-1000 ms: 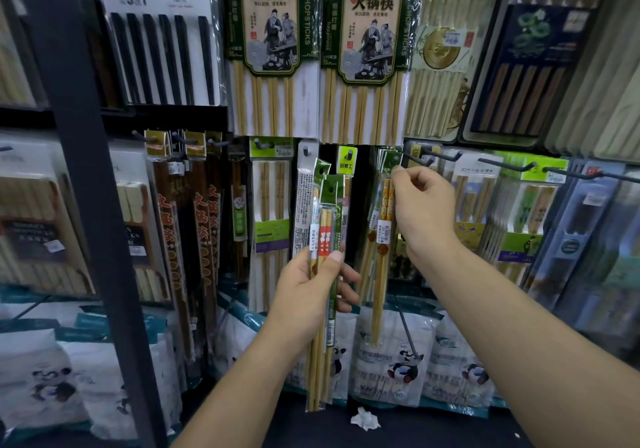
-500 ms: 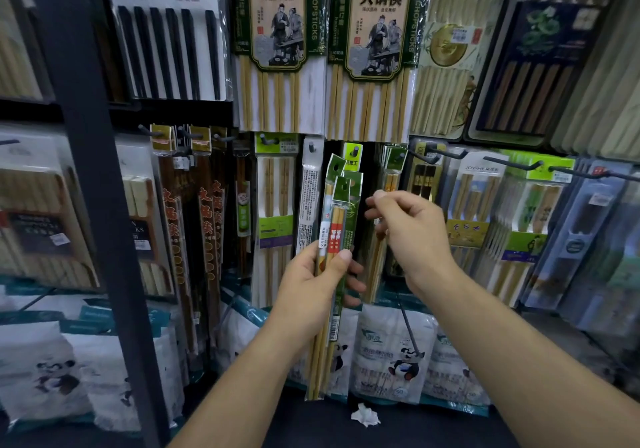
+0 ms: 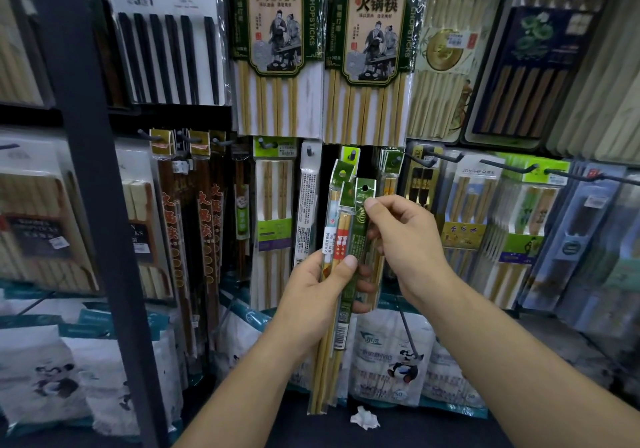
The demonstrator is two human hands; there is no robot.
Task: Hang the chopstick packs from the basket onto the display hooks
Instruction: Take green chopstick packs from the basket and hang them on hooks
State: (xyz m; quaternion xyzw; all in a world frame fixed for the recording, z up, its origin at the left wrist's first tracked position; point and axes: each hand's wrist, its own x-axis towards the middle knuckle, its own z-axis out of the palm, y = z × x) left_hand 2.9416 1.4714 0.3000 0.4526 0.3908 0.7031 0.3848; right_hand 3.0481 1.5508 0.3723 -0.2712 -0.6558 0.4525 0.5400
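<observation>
White paper scrap (image 3: 364, 417): crumpled wad on the dark shelf (image 3: 304, 430), nearest thing in view, just right of the bottom ends of the held packs.
Left hand (image 3: 311, 295): grips a bundle of chopstick packs (image 3: 341, 240) upright. The thumb is clamped across the front and the other fingers wrap round the back, tips poking out on the right.
Bundle: clear sleeves of pale bamboo sticks with green header cards on top, and one has a red band. Looks like three packs, but they overlap, so I can't say for sure. It's held in mid-air in front of the rack, not on any peg.
Right hand (image 3: 405, 236): thumb and forefinger pinch the green pack (image 3: 360, 240) on the right side of the bundle, just under its header hole. The rest of the fingers are curled in behind.
Panda bags (image 3: 398, 354): white printed bags standing on the shelf behind both wrists.
Display hooks (image 3: 351, 155): dark pegs sticking out right behind the bundle's tops. This one carries a green-headed pack, and the next to the right holds a stack of hanging packs (image 3: 389, 174).
Black post (image 3: 93, 205): upright on the near left, with brown chopsticks (image 3: 207, 226) in red lettering beyond it.
Far top row: two big hot-pot packs (image 3: 277, 32) with green labels, and a black chopstick set (image 3: 166, 53) to their left.
</observation>
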